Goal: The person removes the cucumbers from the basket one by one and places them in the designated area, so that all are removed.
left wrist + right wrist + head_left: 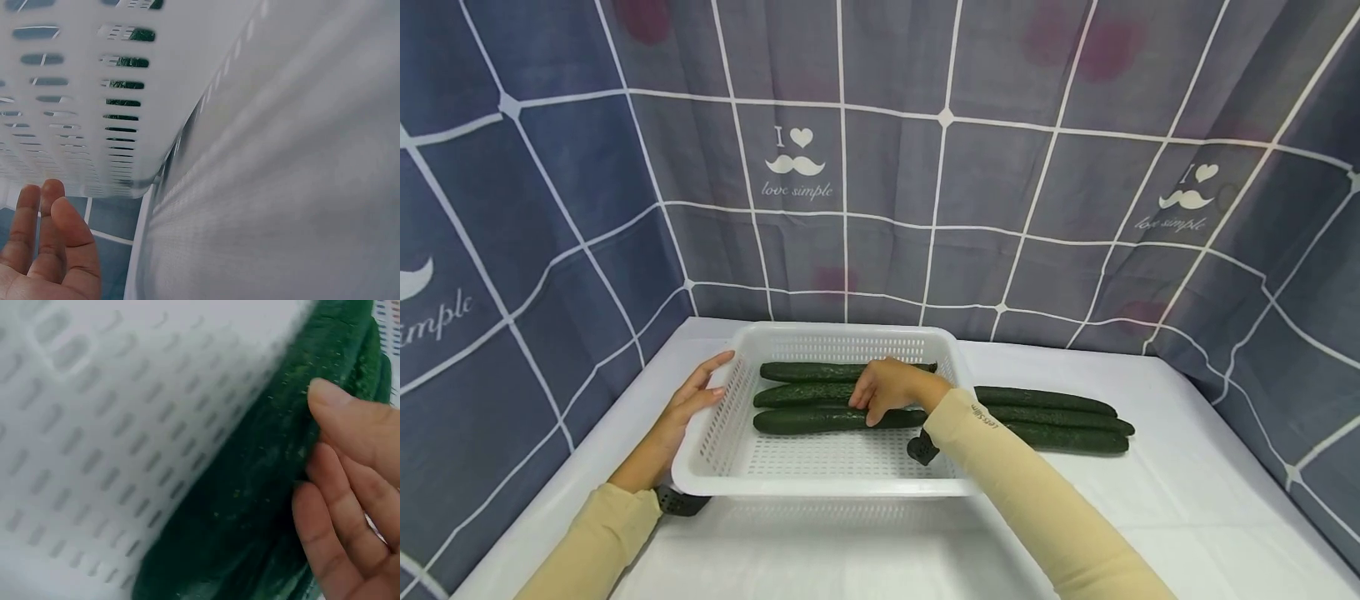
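A white perforated plastic basket [820, 487] holds three long dark green cucumbers lying side by side. My right hand [895, 387] reaches into it and pinches the front cucumber [808, 421] near its middle. Seen from the right wrist, the thumb [328, 394] lies on that cucumber [250, 456] while the other fingers curl down along its far side. Behind it lie the middle cucumber [801, 393] and the back cucumber [812, 372]. At the basket's left side is my left hand [681, 408], its fingers extended along the rim; the left wrist view shows those fingers [53, 237] beside the slotted wall.
Three more cucumbers [1060, 417] lie together on the white tablecloth [1210, 500] to the right of the basket, partly behind my right sleeve [1037, 492]. A grey-blue checked curtain [887, 183] encloses the table at the back and both sides.
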The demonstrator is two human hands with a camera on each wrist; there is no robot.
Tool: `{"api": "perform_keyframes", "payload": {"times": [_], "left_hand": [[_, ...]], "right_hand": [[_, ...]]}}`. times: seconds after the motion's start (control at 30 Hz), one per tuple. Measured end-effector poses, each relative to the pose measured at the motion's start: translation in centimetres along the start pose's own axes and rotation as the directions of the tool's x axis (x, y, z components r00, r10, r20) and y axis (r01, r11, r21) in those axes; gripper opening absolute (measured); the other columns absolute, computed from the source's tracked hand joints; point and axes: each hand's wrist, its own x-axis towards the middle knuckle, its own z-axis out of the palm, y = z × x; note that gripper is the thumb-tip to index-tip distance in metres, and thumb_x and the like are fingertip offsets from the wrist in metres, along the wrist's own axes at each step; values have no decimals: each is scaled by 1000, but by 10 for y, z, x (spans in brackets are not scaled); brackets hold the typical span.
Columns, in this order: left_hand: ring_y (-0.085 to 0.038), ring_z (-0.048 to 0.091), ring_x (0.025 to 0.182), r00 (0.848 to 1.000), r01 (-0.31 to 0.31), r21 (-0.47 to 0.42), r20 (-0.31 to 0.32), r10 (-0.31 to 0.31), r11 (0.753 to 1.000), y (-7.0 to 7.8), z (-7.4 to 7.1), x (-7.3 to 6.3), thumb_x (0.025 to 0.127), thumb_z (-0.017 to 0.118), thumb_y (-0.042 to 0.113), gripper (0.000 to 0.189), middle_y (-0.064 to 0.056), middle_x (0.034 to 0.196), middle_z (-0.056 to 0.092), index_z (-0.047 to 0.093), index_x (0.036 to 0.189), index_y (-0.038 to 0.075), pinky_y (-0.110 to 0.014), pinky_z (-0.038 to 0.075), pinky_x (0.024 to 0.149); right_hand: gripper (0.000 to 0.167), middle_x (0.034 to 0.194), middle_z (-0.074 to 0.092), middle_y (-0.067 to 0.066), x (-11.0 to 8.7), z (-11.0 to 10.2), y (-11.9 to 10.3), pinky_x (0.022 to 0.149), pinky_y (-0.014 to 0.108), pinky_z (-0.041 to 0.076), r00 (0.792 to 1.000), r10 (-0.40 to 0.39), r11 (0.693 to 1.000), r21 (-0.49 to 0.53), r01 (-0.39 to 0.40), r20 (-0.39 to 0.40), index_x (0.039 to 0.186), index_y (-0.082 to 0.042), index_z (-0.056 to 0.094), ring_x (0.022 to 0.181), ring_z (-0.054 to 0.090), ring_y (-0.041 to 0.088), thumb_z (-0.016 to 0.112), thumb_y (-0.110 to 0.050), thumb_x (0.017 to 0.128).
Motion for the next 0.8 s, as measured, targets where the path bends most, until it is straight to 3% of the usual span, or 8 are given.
{"api": "perform_keyframes", "payload": {"times": [0.37,0.6,0.8], "left_hand": [[-14,62,116,1000,-16,23,21,16,1000,0,1,-3,113,40,10,54,10,144,54,48,155,43,-36,57,86],[-15,61,118,1000,-2,43,14,2,999,-1,1,-5,113,41,12,53,13,147,52,45,157,41,-37,57,88],[-14,60,119,1000,-2,36,17,2,999,0,0,-5,113,41,12,53,14,147,52,46,156,43,-37,56,89]], "right_hand": [[40,115,78,3,-2,8,-3,89,26,57,999,-39,991,-129,40,12,119,-10,82,106,74,19,92,3,83],[43,120,79,2,-2,14,-3,94,26,56,998,-64,954,-295,62,4,123,-13,82,112,72,18,97,-14,82],[38,119,78,2,-2,16,-1,94,27,56,997,-81,969,-237,75,-18,120,-11,83,111,72,18,96,-12,83]]}}
